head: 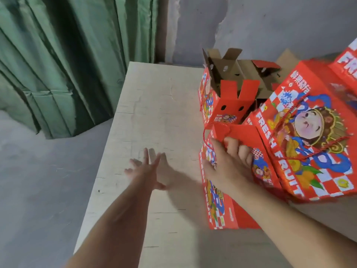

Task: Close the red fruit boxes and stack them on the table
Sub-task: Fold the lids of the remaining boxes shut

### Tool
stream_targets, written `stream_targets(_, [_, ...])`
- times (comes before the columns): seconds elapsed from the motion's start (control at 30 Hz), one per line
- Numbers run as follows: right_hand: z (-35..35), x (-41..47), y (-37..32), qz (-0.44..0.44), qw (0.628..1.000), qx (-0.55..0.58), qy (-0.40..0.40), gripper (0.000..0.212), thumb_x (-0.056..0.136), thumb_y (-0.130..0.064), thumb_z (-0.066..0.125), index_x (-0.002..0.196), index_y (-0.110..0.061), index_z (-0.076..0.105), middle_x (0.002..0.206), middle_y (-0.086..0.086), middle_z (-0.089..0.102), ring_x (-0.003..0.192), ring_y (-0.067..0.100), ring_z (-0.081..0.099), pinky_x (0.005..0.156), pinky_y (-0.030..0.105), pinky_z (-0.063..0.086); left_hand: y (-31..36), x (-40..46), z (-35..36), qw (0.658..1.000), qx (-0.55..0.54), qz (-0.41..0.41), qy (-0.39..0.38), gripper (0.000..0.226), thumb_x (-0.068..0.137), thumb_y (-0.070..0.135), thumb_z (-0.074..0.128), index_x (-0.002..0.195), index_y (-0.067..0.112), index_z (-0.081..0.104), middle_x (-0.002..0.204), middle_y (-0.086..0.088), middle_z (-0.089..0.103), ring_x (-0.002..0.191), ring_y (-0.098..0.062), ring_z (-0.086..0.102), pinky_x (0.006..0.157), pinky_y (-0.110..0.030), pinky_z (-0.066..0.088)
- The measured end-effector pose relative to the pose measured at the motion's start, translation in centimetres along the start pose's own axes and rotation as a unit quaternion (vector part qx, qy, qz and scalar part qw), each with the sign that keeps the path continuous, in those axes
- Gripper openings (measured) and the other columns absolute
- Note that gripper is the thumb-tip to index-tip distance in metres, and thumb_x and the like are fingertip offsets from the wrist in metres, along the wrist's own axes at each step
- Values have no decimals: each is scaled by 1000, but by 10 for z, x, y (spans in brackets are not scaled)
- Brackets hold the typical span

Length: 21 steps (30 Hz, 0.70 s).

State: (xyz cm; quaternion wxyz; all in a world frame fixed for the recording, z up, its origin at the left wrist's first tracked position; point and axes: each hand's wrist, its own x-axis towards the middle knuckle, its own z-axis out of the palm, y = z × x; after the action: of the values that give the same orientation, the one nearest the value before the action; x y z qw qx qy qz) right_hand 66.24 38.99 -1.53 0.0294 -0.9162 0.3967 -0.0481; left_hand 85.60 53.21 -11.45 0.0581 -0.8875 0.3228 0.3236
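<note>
We look down on a pale, scuffed desk [154, 105] pushed into a corner, with a grey plastered wall [270, 26] behind it, a green pleated curtain [58, 64] hanging at the left, and bare grey floor [38, 180] below the desk's left edge.

The red fruit boxes crowd the right side. The one we are working on [222, 200] stands at the near right, its long axis running from near to far, and our right hand [226, 165] lies on its top far end, fingers curled over and gripping the red top flap [241, 134]. That flap is not yet seated, so we judge the closing as under way. A red cord handle [204, 136] loops off the box's far left corner.

Our left hand [148, 169] hovers over bare desk just left of this box, fingers spread and holding nothing. The box lies to its right, so it is the free hand best placed to steady the left wall, as we see it.

Behind stands an open box [228, 105] with its flaps upright and brown cardboard inside showing. To the right a closed box [309, 136] printed FRESH FRUIT lies tilted, touching ours. Another box [347, 62] shows at the far right edge.
</note>
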Motion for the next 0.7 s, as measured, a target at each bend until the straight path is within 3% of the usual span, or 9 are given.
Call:
stream_targets(0.07, [1, 42, -4, 5, 996, 69, 58, 66, 89, -49, 63, 148, -31, 41, 131, 6, 41, 120, 35, 38, 105, 50, 36, 1, 20, 2, 1000, 5, 5, -1, 140, 60, 74, 87, 154, 56, -17, 167, 5, -30, 148, -58, 7, 108, -69, 37])
stream_targets(0.13, [2, 92, -5, -3, 989, 117, 87, 69, 87, -36, 67, 149, -22, 42, 131, 11, 42, 124, 41, 44, 107, 53, 38, 1, 34, 7, 1000, 1, 0, 8, 143, 54, 72, 91, 149, 59, -15, 164, 8, -25, 142, -58, 11, 103, -69, 40])
stream_targets(0.2, [4, 135, 1, 20, 988, 134, 68, 83, 87, -33, 69, 157, -21, 27, 147, 11, 29, 131, 43, 44, 110, 53, 40, 0, 40, 14, 1000, 2, -6, 13, 145, 52, 70, 93, 146, 61, -16, 163, 8, -27, 143, -58, 11, 102, -69, 41])
stream_targets(0.27, [8, 170, 7, 60, 982, 176, 27, 98, 89, -33, 71, 162, -25, 8, 167, 3, 4, 145, 41, 35, 114, 51, 40, -2, 42, 19, 1000, -1, -10, 11, 147, 51, 68, 94, 144, 62, -19, 163, 9, -31, 147, -60, 4, 103, -71, 38])
stream_targets(0.37, [20, 198, 13, 115, 974, 190, -40, 105, 90, -33, 73, 163, -26, -1, 171, -7, -12, 155, 31, 22, 117, 49, 37, -3, 44, 20, 1000, -5, -12, 16, 148, 51, 66, 95, 145, 63, -20, 164, 10, -31, 148, -59, 0, 104, -71, 37])
stream_targets(0.53, [29, 204, 17, 115, 981, 148, -53, 77, 90, -30, 72, 151, -21, 25, 160, -3, 16, 131, 36, 51, 98, 52, 52, 0, 43, 17, 1000, -5, -19, 12, 150, 53, 63, 95, 146, 62, -22, 163, 9, -34, 149, -59, -1, 106, -73, 36])
stream_targets(0.7, [27, 205, 18, 84, 988, 126, -30, 44, 93, -26, 68, 127, -20, 41, 137, 3, 33, 118, 35, 54, 93, 53, 54, 1, 42, 17, 1000, 7, -20, 19, 151, 54, 66, 94, 148, 59, -24, 164, 8, -35, 150, -59, -1, 108, -72, 37])
